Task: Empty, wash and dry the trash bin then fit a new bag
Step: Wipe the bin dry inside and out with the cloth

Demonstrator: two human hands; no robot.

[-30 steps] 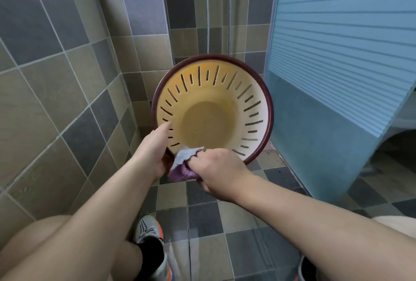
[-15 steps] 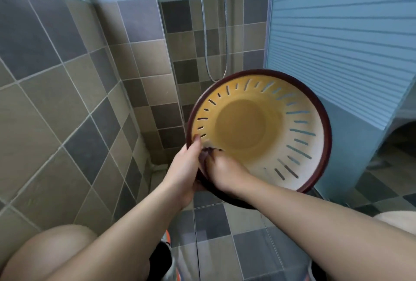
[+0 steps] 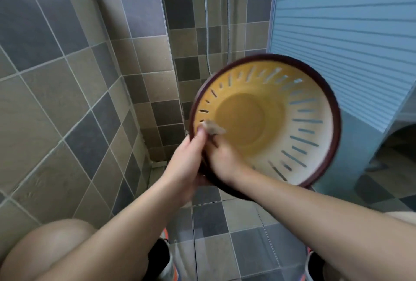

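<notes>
The trash bin (image 3: pixel 281 127) is a round slotted basket, yellow-cream inside with a dark maroon rim, tipped so its open mouth faces me. It is empty. My left hand (image 3: pixel 186 163) grips the rim at its lower left edge and holds the bin up off the floor. My right hand (image 3: pixel 221 156) reaches over the rim into the bin and presses a small crumpled cloth (image 3: pixel 212 128) against the inner wall near the left slots. Most of the cloth is hidden by my fingers.
Grey and beige tiled walls (image 3: pixel 67 91) close in at the left and behind. A blue ribbed panel (image 3: pixel 342 39) stands right of the bin. A shower hose (image 3: pixel 206 33) hangs behind glass. My knees and shoes are low over the tiled floor (image 3: pixel 209 224).
The bin has swung to the right and tilted. My right hand, outside below the rim a second ago, has gone inside with the cloth and moved up the left inner wall.
</notes>
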